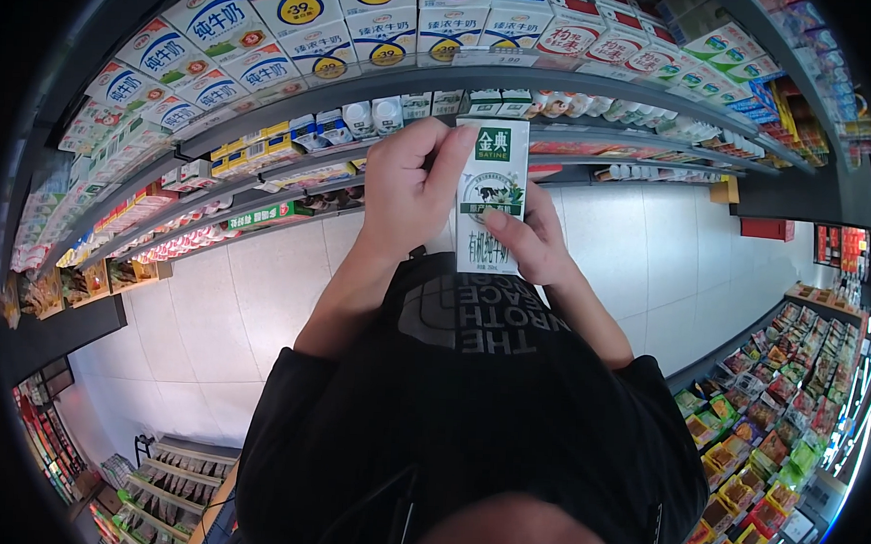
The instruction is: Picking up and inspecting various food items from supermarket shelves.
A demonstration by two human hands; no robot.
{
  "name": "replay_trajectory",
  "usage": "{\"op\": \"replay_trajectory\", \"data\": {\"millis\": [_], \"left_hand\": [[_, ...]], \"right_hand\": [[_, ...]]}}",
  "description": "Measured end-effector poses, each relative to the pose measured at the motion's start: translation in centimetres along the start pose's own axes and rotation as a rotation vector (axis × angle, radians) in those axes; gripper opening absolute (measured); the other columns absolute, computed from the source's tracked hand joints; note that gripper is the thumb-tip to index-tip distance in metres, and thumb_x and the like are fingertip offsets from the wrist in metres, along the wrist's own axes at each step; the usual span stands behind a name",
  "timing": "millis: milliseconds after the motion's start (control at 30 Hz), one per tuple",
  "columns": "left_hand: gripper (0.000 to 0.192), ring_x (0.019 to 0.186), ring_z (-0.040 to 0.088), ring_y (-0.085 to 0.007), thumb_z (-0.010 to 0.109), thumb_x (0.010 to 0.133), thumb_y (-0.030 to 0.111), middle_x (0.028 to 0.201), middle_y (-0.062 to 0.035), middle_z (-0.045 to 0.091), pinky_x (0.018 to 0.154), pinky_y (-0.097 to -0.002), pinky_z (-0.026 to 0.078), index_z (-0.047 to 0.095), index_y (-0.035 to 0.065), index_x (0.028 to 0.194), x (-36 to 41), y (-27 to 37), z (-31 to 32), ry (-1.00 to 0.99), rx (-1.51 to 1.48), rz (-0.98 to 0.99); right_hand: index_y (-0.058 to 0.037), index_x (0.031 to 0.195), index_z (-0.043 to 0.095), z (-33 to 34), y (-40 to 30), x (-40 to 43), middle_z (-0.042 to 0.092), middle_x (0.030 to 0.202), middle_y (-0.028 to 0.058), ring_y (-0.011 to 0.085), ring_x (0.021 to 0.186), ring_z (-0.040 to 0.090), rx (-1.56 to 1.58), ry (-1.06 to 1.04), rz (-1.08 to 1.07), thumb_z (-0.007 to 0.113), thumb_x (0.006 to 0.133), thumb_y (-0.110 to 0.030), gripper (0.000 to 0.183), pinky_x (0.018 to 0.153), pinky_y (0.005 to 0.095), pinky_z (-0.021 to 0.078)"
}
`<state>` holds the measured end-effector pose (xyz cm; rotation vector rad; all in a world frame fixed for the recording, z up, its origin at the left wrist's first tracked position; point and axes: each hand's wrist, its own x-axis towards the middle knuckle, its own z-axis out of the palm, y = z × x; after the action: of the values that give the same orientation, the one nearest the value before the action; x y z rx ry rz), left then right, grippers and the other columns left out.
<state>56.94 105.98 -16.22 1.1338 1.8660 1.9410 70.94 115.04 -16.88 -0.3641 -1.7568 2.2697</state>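
In front of my chest stands a small white and green Satine milk carton (490,180), upright, with its printed front facing me. My left hand (404,188) pinches its upper left edge, the thumb lying along the side near the top. Lower down, my right hand (537,236) grips the right side, with the thumb pressed on the front and the fingers behind. The carton's back and the fingertips behind it are hidden.
Ahead runs a shelf of boxed milk (383,25), its grey front edge (413,75) curving across. Bottles and cartons fill the lower tiers (282,144). Pale floor tiles (602,242) lie below. Packaged snacks (768,420) fill a rack at right; another rack (176,479) stands lower left.
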Motion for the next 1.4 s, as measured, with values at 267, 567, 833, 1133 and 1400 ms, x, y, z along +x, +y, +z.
{"op": "replay_trajectory", "data": {"millis": [267,567,833,1133,1400], "left_hand": [[0.028,0.047,0.042,-0.0074,0.065,0.087,0.014,0.052,-0.0046,0.051,0.045,-0.025,0.035,0.053,-0.0011,0.067,-0.6,0.3,-1.1,-0.005,-0.027,-0.047],[0.025,0.046,0.041,-0.0184,0.062,0.088,0.012,0.058,-0.0098,0.05,0.046,-0.0287,0.035,0.054,-0.0022,0.069,-0.6,0.8,-1.2,-0.07,0.127,0.141],[0.028,0.048,0.04,-0.0131,0.064,0.088,0.016,0.056,-0.0089,0.052,0.047,-0.0274,0.036,0.054,-0.0015,0.069,-0.5,0.2,0.0,-0.041,-0.008,-0.005],[0.03,0.048,0.041,-0.0133,0.064,0.088,0.017,0.056,-0.0089,0.051,0.047,-0.028,0.036,0.053,-0.0018,0.067,-0.7,0.6,0.5,-0.147,0.061,-0.032],[0.026,0.048,0.044,-0.0162,0.064,0.087,0.014,0.059,-0.0101,0.052,0.048,-0.0288,0.036,0.055,-0.0031,0.07,-0.7,0.5,0.4,-0.125,0.056,0.007]], "right_hand": [[0.0063,0.121,0.048,1.3,0.1,0.2,0.061,0.106,0.0095,0.0121,0.095,0.056,0.036,0.019,-0.006,0.057,0.086,-0.012,0.041,0.083,0.0274,0.045],[0.0054,0.123,0.046,0.6,-0.2,0.8,0.06,0.109,0.0092,0.0124,0.099,0.055,0.038,0.003,-0.055,0.057,0.088,-0.013,0.041,0.086,0.0277,0.0439],[0.0047,0.127,0.042,0.1,0.6,0.7,0.058,0.112,0.0109,0.0142,0.101,0.055,0.113,0.03,-0.038,0.047,0.095,-0.026,0.045,0.087,0.0291,0.0451],[0.0031,0.127,0.042,-0.2,1.1,0.9,0.058,0.112,0.0142,0.0184,0.096,0.061,0.214,0.16,-0.057,0.035,0.098,-0.041,0.053,0.08,0.0293,0.0514],[0.0004,0.13,0.041,0.3,1.5,1.1,0.058,0.116,0.0145,0.0208,0.104,0.06,0.159,0.197,-0.122,0.032,0.098,-0.043,0.054,0.088,0.0322,0.0488]]}}
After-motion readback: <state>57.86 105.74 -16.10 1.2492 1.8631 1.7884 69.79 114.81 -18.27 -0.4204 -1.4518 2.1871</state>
